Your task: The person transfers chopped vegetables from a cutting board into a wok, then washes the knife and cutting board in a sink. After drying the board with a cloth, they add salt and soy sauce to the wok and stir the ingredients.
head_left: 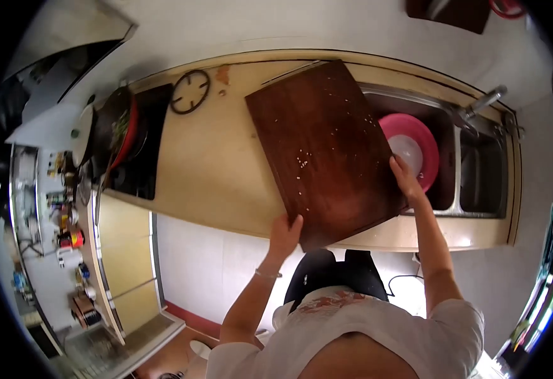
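Both my hands grip a large dark brown wooden cutting board (333,158) tilted over the counter and the edge of the sink. Small pale bits, of a kind I cannot make out, are scattered on its surface. My left hand (285,235) is closed on the board's near left edge, thumb on top. On the right edge, my right hand (406,179) holds it with the fingers underneath mostly hidden. A pink basin (429,140) sits in the sink just beyond my right hand, with a white bowl (406,151) inside it, partly covered by the board.
The double steel sink (482,174) with its faucet (485,101) is at the right. At the left a red wok (127,136) with green food stands on the stove. A black burner ring (190,91) lies on the beige counter (213,158). Shelves with jars line the far left.
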Motion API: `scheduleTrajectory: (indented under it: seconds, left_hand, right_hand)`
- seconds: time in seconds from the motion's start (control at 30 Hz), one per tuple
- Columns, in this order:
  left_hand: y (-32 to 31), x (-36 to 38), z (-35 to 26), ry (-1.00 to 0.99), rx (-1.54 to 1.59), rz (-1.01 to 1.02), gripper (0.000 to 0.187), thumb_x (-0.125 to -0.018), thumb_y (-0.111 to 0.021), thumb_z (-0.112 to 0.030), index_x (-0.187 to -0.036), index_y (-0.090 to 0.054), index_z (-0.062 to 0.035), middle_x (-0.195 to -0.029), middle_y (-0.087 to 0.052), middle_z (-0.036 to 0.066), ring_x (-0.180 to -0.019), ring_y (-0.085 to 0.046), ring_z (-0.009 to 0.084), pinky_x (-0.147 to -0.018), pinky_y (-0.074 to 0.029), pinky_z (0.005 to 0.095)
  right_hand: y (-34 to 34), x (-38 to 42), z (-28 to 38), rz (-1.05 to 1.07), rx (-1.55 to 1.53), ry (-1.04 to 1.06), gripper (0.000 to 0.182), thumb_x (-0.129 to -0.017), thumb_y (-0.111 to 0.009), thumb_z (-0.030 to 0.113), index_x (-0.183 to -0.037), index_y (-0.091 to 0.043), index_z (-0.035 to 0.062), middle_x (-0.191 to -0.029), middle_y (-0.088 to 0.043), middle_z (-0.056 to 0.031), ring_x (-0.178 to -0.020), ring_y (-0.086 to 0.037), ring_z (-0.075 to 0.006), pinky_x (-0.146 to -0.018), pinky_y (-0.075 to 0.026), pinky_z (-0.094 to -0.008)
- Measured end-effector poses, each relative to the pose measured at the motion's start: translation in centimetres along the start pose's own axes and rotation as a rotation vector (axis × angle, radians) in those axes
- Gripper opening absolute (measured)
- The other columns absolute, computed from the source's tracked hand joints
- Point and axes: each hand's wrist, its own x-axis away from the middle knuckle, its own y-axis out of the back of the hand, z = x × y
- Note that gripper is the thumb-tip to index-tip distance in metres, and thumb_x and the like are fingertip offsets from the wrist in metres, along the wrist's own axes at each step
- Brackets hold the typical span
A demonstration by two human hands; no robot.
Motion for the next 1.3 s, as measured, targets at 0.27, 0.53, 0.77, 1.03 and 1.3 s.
scheduleTrajectory:
  seconds: [0.27, 0.53, 0.77, 1.03, 1.3]
  left_hand:
    - [7.3, -15.0, -6.8, -0.434, -0.542, -0.123, 0.024, -0.083, -0.045, -0.022, -0.097, -0.055, -0.0047, -0.093, -0.059, 0.012, -0.087, -0.055, 0.0277, -0.074, -0.043, 0.0368]
    - [4.3, -34.0, -10.4, -0.378, -0.94, 0.023, 0.031, -0.086, -0.039, -0.021, -0.099, -0.052, 0.0034, -0.1, -0.053, 0.022, -0.094, -0.05, 0.0349, -0.08, -0.04, 0.0387]
    - [9.0, -31.8, -8.5, -0.181, -0.768, 0.229, 0.035, -0.086, -0.038, -0.022, -0.103, -0.049, 0.0062, -0.099, -0.056, 0.017, -0.092, -0.053, 0.0245, -0.081, -0.038, 0.0324]
    - [17.5, -17.5, -6.7, 0.079, 0.049, 0.228, 0.02, -0.086, -0.038, -0.016, -0.096, -0.051, -0.0051, -0.083, -0.052, 0.001, -0.074, -0.05, 0.0098, -0.064, -0.041, 0.0233]
    - [16.9, -5.4, -7.2, 0.245, 0.216, -0.118, 0.049, -0.071, -0.049, -0.042, -0.107, -0.052, -0.0087, -0.106, -0.053, 0.006, -0.096, -0.05, 0.0193, -0.08, -0.042, 0.0297]
  right_hand:
    - [4.5, 2.9, -3.7, -0.449, 0.164, -0.085, 0.047, -0.086, -0.04, 0.036, -0.115, -0.046, -0.0005, -0.115, -0.047, -0.0217, -0.109, -0.043, -0.032, -0.09, -0.033, -0.0336]
    - [-2.0, 6.0, -5.5, -0.84, -0.663, -0.353, 0.053, -0.087, -0.039, 0.04, -0.115, -0.042, -0.005, -0.109, -0.05, -0.017, -0.103, -0.044, -0.0219, -0.088, -0.032, -0.0272]
    - [-0.5, 3.6, -3.4, -0.862, -0.504, -0.376, 0.042, -0.085, -0.043, 0.034, -0.103, -0.048, -0.0037, -0.094, -0.054, -0.018, -0.09, -0.051, -0.0244, -0.08, -0.037, -0.0305]
    - [2.9, -7.7, -0.8, -0.326, -0.366, -0.265, 0.057, -0.082, -0.043, 0.045, -0.103, -0.051, -0.0075, -0.105, -0.053, -0.0208, -0.1, -0.05, -0.0288, -0.085, -0.036, -0.0344]
    - [0.5, -17.4, -1.4, 0.016, -0.306, -0.102, 0.063, -0.082, -0.041, 0.05, -0.092, -0.057, -0.0092, -0.096, -0.057, -0.0207, -0.094, -0.053, -0.0302, -0.083, -0.037, -0.0338]
